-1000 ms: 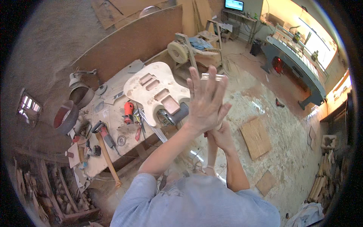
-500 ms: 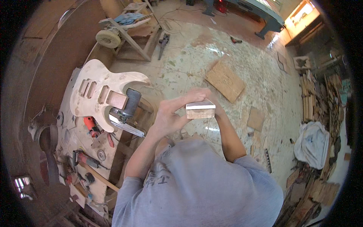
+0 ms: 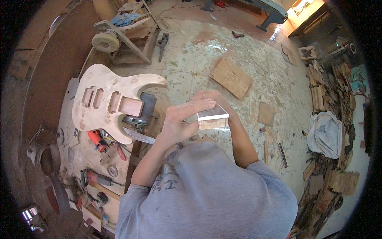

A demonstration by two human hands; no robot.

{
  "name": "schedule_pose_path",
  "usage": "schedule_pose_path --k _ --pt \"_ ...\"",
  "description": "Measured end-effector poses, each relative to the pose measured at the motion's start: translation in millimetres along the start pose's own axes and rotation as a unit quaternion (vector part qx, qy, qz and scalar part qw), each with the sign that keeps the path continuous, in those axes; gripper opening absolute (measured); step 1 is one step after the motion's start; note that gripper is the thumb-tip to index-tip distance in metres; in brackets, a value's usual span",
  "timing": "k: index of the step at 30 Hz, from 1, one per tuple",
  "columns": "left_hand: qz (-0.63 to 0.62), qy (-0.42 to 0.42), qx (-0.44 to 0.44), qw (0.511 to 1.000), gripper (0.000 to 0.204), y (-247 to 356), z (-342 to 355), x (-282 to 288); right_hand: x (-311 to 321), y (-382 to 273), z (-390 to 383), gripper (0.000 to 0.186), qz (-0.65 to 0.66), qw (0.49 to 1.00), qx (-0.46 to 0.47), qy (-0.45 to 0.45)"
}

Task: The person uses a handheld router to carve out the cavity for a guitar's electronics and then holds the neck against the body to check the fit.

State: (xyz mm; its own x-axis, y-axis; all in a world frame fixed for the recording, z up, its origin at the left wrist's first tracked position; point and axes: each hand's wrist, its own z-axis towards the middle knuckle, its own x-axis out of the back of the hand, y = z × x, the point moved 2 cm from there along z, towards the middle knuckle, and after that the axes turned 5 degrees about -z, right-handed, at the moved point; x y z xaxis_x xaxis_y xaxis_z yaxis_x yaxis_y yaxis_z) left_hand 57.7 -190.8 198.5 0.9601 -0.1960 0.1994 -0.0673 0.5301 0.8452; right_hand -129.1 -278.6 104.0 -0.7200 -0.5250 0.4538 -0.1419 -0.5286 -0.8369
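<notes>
My left hand (image 3: 180, 119) is clamped on a wooden piece (image 3: 213, 124), thumb along its near side and fingers laid over its dark top face. My right hand (image 3: 210, 95) is just beyond, partly hidden by the left; I cannot tell whether it is closed on the wood too. The wooden piece is in front of my chest, well above the floor.

Its blunt end faces me: a pale, roughly rectangular block under a dark layer with a white border. The dark side faces up. The long axis appears to run away from me, between my hands, so its full length cannot be seen; it could be a guitar neck.

To my left, over the surface (image 3: 88, 158), is a pale guitar body (image 3: 106, 101). Its long axis lies roughly left to right, the two horns pointing right and the rounded end left. A dark cylinder (image 3: 148, 106) shows past its right edge.

As for progress, the outline of the guitar body is shaped and its recesses are cut. Its wood is bare, without paint, strings or metal parts, and the wooden piece is apart from it, not joined.

Nearer me on the surface are an orange-red power tool (image 3: 95, 138), a red and dark grinder (image 3: 98, 178) and a grey disc (image 3: 112, 171).
</notes>
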Motion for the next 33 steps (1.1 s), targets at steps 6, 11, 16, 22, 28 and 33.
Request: schedule_pose_path --k 6,11,16,22,28,33 --pt "-0.107 0.028 0.026 0.994 0.040 4.5 -14.9 35.6 -13.2 -47.4 23.7 0.037 -0.067 0.996 -0.044 -0.029" --pt "-0.274 -0.001 0.026 0.961 0.037 7.5 -28.0 78.7 -22.5 -66.5 15.7 0.060 -0.096 0.986 -0.068 -0.119" --pt "-0.227 0.157 0.083 0.957 0.037 -26.7 -49.2 125.9 -53.0 -103.1 31.5 0.079 -0.117 0.974 -0.175 -0.080" --pt "-0.025 0.442 0.155 0.883 0.029 -41.0 -97.8 225.6 -72.1 -117.4 50.9 0.072 -0.211 0.963 -0.157 -0.058" --pt "0.035 0.343 0.195 0.918 0.026 -56.3 -115.4 248.7 -100.3 -119.8 64.2 0.067 -0.338 0.932 -0.099 -0.084" --pt "0.096 0.233 0.250 0.935 0.028 -53.4 -111.5 238.5 -106.9 -111.3 64.7 0.070 -0.361 0.927 -0.067 -0.073"
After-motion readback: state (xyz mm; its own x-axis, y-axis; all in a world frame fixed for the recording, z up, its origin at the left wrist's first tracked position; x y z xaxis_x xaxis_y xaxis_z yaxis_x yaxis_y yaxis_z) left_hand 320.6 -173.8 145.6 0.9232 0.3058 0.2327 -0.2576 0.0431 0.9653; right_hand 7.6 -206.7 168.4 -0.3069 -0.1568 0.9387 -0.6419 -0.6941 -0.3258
